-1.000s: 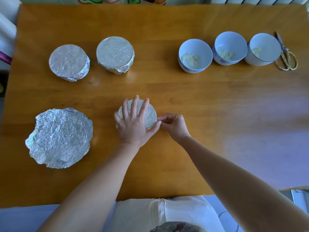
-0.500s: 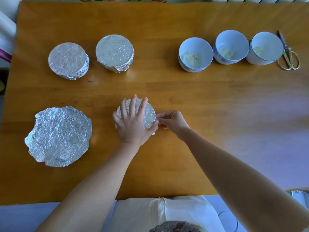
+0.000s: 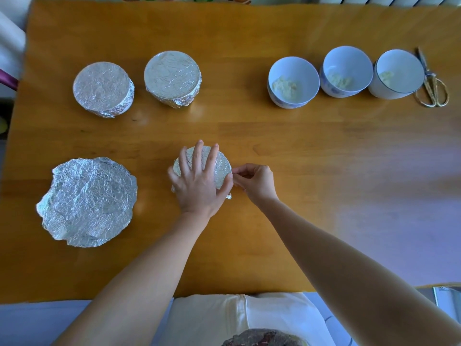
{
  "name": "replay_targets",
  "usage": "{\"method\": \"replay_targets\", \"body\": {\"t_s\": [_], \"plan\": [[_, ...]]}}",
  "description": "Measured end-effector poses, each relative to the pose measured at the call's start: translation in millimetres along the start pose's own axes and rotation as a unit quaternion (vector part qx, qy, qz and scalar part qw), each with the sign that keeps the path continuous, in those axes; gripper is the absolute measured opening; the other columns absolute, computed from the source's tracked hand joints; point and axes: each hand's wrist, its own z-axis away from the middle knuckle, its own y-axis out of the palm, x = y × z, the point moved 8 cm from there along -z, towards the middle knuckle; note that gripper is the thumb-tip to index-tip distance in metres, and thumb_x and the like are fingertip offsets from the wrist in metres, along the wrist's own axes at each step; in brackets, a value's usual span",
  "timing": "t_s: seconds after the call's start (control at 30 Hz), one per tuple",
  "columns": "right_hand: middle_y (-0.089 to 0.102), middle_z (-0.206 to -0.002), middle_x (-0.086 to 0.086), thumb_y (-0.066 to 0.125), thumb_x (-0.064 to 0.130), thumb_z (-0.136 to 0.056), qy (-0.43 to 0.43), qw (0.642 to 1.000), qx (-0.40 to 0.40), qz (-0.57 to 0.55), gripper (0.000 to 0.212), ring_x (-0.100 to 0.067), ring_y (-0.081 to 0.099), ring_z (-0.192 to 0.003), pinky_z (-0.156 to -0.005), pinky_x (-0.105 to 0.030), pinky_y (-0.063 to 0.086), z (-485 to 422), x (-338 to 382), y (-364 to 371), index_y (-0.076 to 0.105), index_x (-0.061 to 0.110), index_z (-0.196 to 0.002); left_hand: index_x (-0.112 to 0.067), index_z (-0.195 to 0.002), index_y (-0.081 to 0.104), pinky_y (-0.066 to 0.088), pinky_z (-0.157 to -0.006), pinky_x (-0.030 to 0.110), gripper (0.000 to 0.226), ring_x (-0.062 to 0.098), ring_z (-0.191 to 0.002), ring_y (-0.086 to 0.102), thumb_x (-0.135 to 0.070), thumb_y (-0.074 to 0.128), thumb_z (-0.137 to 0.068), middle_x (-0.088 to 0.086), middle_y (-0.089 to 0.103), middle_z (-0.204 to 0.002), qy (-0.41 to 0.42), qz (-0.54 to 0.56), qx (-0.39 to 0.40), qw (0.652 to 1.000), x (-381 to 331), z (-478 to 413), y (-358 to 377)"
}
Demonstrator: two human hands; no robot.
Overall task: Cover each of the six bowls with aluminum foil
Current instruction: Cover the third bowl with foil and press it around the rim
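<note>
A small foil-covered bowl [image 3: 222,168] stands mid-table. My left hand [image 3: 199,181] lies flat on its foil top, fingers spread and straight. My right hand [image 3: 254,181] is at the bowl's right side and pinches the foil edge with curled fingers. Two foil-covered bowls, one [image 3: 102,88] and the other [image 3: 173,77], stand at the back left. Three uncovered white bowls, the left [image 3: 293,81], the middle [image 3: 345,71] and the right [image 3: 396,73], line the back right, each with a little pale food inside.
A crumpled stack of round foil sheets [image 3: 87,201] lies at the front left on the wooden table [image 3: 324,171]. Gold scissors [image 3: 432,88] lie at the far right, beside the last bowl.
Both hands stay at the small bowl. My right hand has shifted slightly closer along the bowl's right edge, and the left hand keeps pressing the top.
</note>
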Motion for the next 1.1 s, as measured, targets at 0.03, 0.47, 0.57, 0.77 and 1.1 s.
{"method": "replay_targets", "body": {"t_s": [0.03,0.47,0.57,0.77,1.1], "plan": [[0.071,-0.067,0.000,0.075,0.007,-0.078,-0.003,1.000,-0.015,-0.003,0.004,-0.002,0.059,-0.054,-0.055,-0.016,0.046,2.1,-0.5,0.1,0.077,0.009,-0.081,-0.032,-0.151,0.035,0.030,-0.098,0.057,0.067,0.038,-0.142,0.029,-0.062,0.026,-0.092,0.004,0.032,-0.159,-0.001,0.001,0.001,1.000,0.2,0.2,0.1],[0.071,-0.100,0.002,0.059,0.020,-0.095,-0.008,0.999,0.005,-0.042,0.026,-0.001,0.061,-0.079,-0.067,-0.013,0.046,27.5,-6.2,11.6,0.070,0.010,-0.117,-0.033,-0.154,0.030,0.029,-0.101,0.057,0.064,0.037,-0.144,0.025,-0.047,0.018,-0.093,0.004,0.029,-0.161,-0.036,0.001,0.023,0.999,1.5,-0.7,2.0],[0.063,-0.130,0.000,0.058,0.029,-0.097,-0.008,0.997,0.049,-0.054,0.040,-0.005,0.059,-0.117,-0.089,-0.009,0.045,28.3,-12.3,20.6,0.060,0.010,-0.132,-0.033,-0.154,0.031,0.029,-0.101,0.057,0.063,0.036,-0.144,0.026,-0.040,0.020,-0.092,0.004,0.029,-0.161,-0.044,0.004,0.020,0.999,2.3,-1.2,2.2],[0.059,-0.132,0.002,0.051,0.023,-0.101,-0.036,0.995,0.088,-0.015,0.033,-0.013,0.054,-0.123,-0.104,-0.028,0.043,13.3,5.0,25.8,0.060,0.011,-0.131,-0.034,-0.156,0.024,0.021,-0.106,0.058,0.069,0.033,-0.149,0.013,-0.042,0.009,-0.090,0.001,0.017,-0.165,-0.134,0.098,0.020,0.986,5.8,0.0,-1.2],[0.048,-0.143,0.003,0.046,0.027,-0.102,-0.067,0.978,0.122,0.158,0.033,-0.025,0.029,-0.135,-0.117,-0.042,0.019,-23.7,34.2,33.0,0.061,0.021,-0.131,-0.027,-0.155,0.029,0.004,-0.115,0.061,0.084,0.037,-0.150,0.004,-0.066,0.013,-0.082,0.011,0.017,-0.162,-0.224,0.167,-0.001,0.960,23.6,26.3,-12.6]]}}
